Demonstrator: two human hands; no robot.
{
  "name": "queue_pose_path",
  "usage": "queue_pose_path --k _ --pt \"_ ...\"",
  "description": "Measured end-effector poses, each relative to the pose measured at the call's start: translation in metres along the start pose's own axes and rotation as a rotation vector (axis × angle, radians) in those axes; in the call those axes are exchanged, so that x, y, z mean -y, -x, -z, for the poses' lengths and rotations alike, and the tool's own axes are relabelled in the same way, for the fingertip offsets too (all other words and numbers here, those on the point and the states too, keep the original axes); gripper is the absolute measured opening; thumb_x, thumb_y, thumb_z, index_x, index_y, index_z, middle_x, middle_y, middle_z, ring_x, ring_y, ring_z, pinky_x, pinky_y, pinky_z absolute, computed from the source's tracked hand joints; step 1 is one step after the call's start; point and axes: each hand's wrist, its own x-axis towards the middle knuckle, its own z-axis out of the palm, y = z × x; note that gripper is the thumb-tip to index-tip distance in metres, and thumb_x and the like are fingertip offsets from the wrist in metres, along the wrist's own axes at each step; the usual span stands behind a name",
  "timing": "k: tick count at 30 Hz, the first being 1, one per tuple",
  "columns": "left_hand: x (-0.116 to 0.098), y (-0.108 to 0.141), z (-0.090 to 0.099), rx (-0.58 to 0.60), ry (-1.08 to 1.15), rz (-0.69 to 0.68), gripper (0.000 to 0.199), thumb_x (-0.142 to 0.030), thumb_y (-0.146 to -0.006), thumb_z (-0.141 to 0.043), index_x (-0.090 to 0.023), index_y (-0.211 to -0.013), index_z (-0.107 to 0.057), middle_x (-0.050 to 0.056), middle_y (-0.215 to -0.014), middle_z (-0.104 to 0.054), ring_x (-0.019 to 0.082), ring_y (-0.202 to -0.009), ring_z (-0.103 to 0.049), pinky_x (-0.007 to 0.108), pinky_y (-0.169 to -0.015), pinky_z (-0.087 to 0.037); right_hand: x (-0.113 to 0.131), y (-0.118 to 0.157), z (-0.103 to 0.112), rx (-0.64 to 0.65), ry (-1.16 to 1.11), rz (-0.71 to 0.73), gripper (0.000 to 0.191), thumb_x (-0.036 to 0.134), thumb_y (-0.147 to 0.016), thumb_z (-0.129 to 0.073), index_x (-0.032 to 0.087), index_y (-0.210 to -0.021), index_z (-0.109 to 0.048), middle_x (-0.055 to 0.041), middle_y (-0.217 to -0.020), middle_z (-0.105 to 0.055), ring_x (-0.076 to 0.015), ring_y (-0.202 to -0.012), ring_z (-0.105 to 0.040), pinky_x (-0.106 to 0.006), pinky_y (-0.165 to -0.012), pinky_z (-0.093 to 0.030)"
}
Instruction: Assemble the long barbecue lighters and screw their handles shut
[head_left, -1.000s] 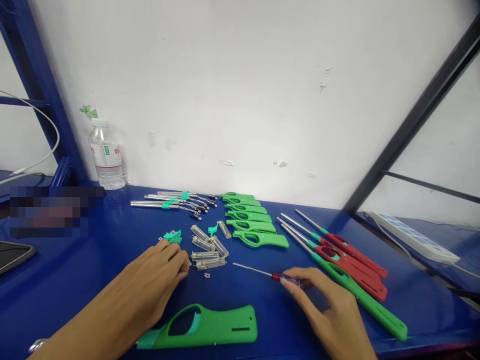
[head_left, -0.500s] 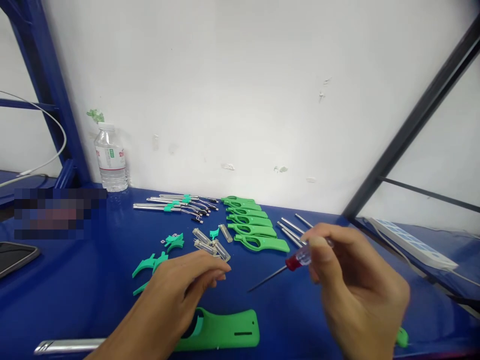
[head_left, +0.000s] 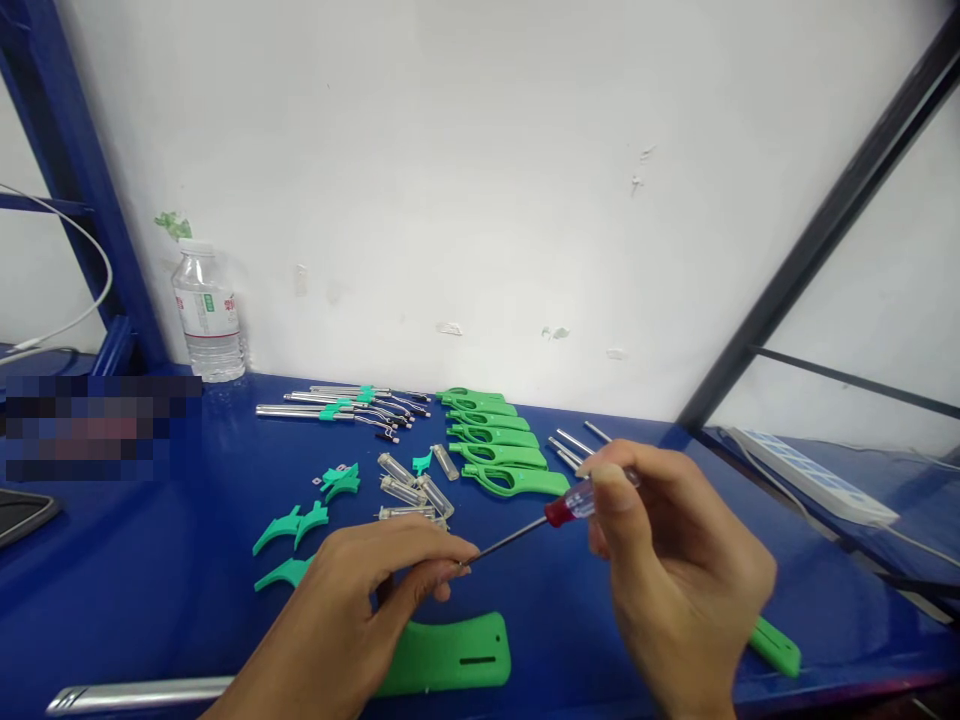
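Note:
My right hand (head_left: 664, 560) is closed around the clear and red handle of a screwdriver (head_left: 570, 503), whose shaft slants down to the left. My left hand (head_left: 375, 590) is pinched shut at the screwdriver's tip. Whatever tiny piece lies between its fingertips is too small to make out. Below the left hand lies a green long-necked lighter (head_left: 457, 655) with a silver tube (head_left: 135, 694) pointing left. My left hand and forearm hide its middle. Part of another green casing (head_left: 776, 648) shows beside my right wrist.
Teal triggers (head_left: 281, 528) and clear fuel tanks (head_left: 405, 490) lie beyond my left hand. Further back are wired metal tubes (head_left: 322, 410), a row of green casings (head_left: 517, 482) and loose silver tubes (head_left: 574, 440). A water bottle (head_left: 210, 320) and power strip (head_left: 817, 480) stand at the sides.
The screwdriver has moved left, and its tip now meets my left fingertips. My left hand has shifted slightly right relative to the lighter beneath it. The view has shifted a little.

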Motion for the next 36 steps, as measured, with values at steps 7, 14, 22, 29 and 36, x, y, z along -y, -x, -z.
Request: queue_pose_path --k 7,14,22,29,36 --pt "0.004 0.003 -0.004 -0.018 0.235 0.046 0.029 -0.018 -0.100 -0.068 -0.035 -0.093 -0.091 -0.010 -0.071 -0.081 0.008 -0.063 -0.079 0.009 -0.065 -0.058 -0.001 0.000 0.000 -0.001 -0.010 0.006 0.019 0.031 -0.111 -0.079 0.026 -0.093 -0.080 0.0063 -0.068 -0.068 -0.0104 -0.049 -0.054 -0.023 -0.044 -0.041" --pt "0.002 0.003 -0.004 -0.014 0.239 0.083 0.027 -0.020 -0.098 -0.068 -0.032 -0.090 -0.091 -0.008 -0.069 -0.082 0.010 -0.059 -0.077 0.011 -0.061 -0.058 -0.003 0.000 -0.001 -0.001 -0.026 -0.007 0.014 0.027 -0.110 -0.080 0.027 -0.096 -0.081 0.0066 -0.070 -0.067 -0.0099 -0.050 -0.054 -0.023 -0.045 -0.041" --pt "0.000 0.004 -0.008 -0.047 0.243 0.120 0.025 -0.024 -0.097 -0.071 -0.033 -0.091 -0.093 -0.008 -0.065 -0.080 0.010 -0.054 -0.076 0.012 -0.055 -0.055 -0.002 0.001 0.000 0.021 -0.033 0.000 0.014 0.022 -0.109 -0.078 0.028 -0.097 -0.080 0.0078 -0.068 -0.065 -0.0086 -0.049 -0.051 -0.022 -0.045 -0.040" --pt "0.008 0.021 -0.015 0.026 0.226 0.204 0.024 -0.028 -0.102 -0.078 -0.043 -0.116 -0.089 -0.012 -0.092 -0.090 0.011 -0.076 -0.083 0.014 -0.068 -0.060 -0.001 -0.002 0.006 0.095 -0.010 -0.002 0.012 0.023 -0.110 -0.076 0.031 -0.108 -0.084 0.0092 -0.066 -0.062 -0.0095 -0.049 -0.053 -0.023 -0.052 -0.047" --pt "0.018 0.035 -0.038 0.111 0.081 0.119 0.041 -0.029 -0.106 -0.079 -0.056 -0.138 -0.076 -0.017 -0.108 -0.088 0.017 -0.112 -0.082 0.029 -0.110 -0.059 0.010 -0.008 0.021 0.340 0.054 0.031 0.014 0.026 -0.115 -0.067 0.033 -0.115 -0.079 0.0103 -0.071 -0.069 -0.0096 -0.050 -0.060 -0.020 -0.055 -0.053"
